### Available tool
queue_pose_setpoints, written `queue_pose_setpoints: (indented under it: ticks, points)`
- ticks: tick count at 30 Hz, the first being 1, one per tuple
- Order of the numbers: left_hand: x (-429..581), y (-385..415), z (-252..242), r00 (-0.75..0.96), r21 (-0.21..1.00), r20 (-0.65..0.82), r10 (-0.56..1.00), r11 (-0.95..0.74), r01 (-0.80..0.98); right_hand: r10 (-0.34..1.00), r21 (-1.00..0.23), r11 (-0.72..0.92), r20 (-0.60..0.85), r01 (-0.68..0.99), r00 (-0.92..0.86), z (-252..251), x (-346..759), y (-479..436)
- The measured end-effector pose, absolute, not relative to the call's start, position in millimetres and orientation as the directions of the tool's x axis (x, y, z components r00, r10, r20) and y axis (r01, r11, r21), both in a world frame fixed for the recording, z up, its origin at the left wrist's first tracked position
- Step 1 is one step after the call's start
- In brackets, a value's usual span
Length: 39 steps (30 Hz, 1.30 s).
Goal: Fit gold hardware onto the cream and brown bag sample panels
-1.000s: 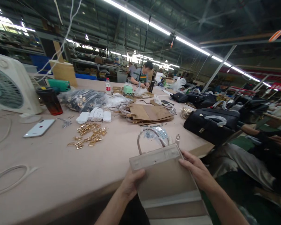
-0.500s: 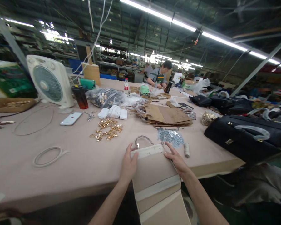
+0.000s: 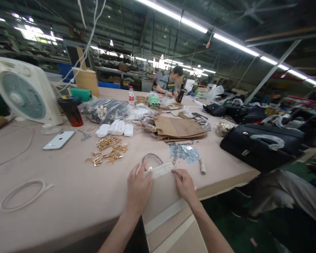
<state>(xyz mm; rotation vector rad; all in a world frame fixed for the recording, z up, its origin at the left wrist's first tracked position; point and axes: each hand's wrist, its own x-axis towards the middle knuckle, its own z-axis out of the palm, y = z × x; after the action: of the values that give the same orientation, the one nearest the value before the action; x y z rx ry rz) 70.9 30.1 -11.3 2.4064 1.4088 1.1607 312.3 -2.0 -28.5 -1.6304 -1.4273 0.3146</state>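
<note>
A beige bag panel (image 3: 163,191) with pale strips across it lies over the table's front edge, its lower part hanging down. At its far end a curved handle (image 3: 154,155), seemingly wrapped in clear film, rests on the table. My left hand (image 3: 139,188) grips the panel's upper left corner, fingers over the edge near the handle's end. On the upper right corner, my right hand (image 3: 184,182) pinches the edge between thumb and fingers. Gold metal clasps (image 3: 109,151) lie in a pile beyond my left hand. Small grey metal plates (image 3: 184,151) are scattered beyond the right one.
Brown bag pieces (image 3: 179,127) are stacked farther back. A black handbag (image 3: 260,146) stands at right. On the left are a phone (image 3: 58,140), a fan (image 3: 23,93), a dark cup (image 3: 70,111) and a coiled strip (image 3: 23,195). A co-worker (image 3: 171,82) sits across the table.
The view has turned right and everything sits farther left. My right hand's spread fingers have closed into a pinch on the corner; my left hand has closed further over its corner.
</note>
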Motion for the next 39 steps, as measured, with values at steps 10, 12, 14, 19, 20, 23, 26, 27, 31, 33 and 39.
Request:
queue_pose_setpoints:
  ticks: [10, 12, 14, 19, 20, 23, 26, 27, 31, 33, 39]
  points:
    - [96.9, 55.2, -25.8, 0.436, 0.261, 0.550, 0.713, -0.642, 0.721, 0.850, -0.691, 0.110, 0.438, 0.715, 0.292, -14.1, 298.3, -6.3]
    - [95.3, 55.8, -25.4, 0.430, 0.265, 0.556, 0.712, -0.641, 0.720, 0.868, -0.729, 0.141, 0.416, 0.670, 0.270, -11.4, 305.8, -5.3]
    - [93.7, 55.8, -25.1, 0.421, 0.285, 0.551, 0.720, -0.637, 0.716, 0.868, -0.774, 0.150, 0.401, 0.616, 0.293, -12.4, 318.8, -1.6]
    - [92.9, 54.5, -24.7, 0.417, 0.300, 0.537, 0.733, -0.628, 0.718, 0.729, -0.842, 0.063, 0.406, 0.536, 0.552, -28.2, 364.7, 25.7]
    - [93.1, 53.9, -24.4, 0.417, 0.295, 0.533, 0.736, -0.624, 0.724, 0.707, -0.836, 0.038, 0.410, 0.547, 0.576, -31.4, 373.6, 33.6]
    - [93.2, 52.3, -23.3, 0.417, 0.283, 0.519, 0.746, -0.611, 0.740, 0.694, -0.776, -0.058, 0.421, 0.628, 0.585, -37.3, 394.5, 57.3]
    - [93.0, 51.8, -23.3, 0.419, 0.276, 0.518, 0.746, -0.610, 0.743, 0.714, -0.724, -0.110, 0.419, 0.681, 0.561, -38.5, 405.2, 75.4]
    - [93.0, 51.9, -23.5, 0.420, 0.275, 0.519, 0.744, -0.611, 0.743, 0.720, -0.717, -0.116, 0.416, 0.687, 0.556, -38.6, 406.9, 79.7]
    - [93.3, 52.2, -24.5, 0.416, 0.275, 0.532, 0.738, -0.615, 0.739, 0.728, -0.691, -0.151, 0.406, 0.707, 0.552, -39.6, 408.4, 89.0]
    - [93.4, 52.4, -24.5, 0.410, 0.288, 0.536, 0.738, -0.616, 0.733, 0.722, -0.688, -0.154, 0.411, 0.709, 0.556, -40.2, 408.5, 91.2]
    - [91.7, 49.5, -19.4, 0.383, 0.392, 0.472, 0.794, -0.578, 0.716, 0.722, -0.752, -0.068, 0.417, 0.656, 0.553, -36.1, 411.4, 87.3]
